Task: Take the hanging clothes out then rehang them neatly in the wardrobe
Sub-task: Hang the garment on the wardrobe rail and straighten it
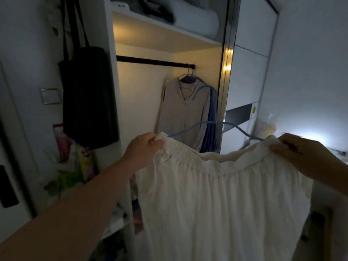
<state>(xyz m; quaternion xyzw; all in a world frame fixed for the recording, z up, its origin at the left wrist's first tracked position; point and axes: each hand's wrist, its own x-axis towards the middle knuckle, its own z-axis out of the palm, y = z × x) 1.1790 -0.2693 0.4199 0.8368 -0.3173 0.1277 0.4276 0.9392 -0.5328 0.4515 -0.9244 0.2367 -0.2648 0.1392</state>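
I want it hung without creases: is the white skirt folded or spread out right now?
Spread out. The left hand and right hand pinch opposite ends of the white skirt waistband, fabric hanging full width.

Cream skirt, blue hanger, beige shirt, black bag.

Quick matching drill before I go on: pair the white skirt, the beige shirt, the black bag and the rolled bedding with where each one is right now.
Things:
1. white skirt
2. beige shirt
3. black bag
4. rolled bedding

Places:
A. on the top shelf
B. hanging from the rail at its right end
C. held at the waistband by both hands
D. hanging outside the wardrobe, on its left

Pairs: 1-C, 2-B, 3-D, 4-A
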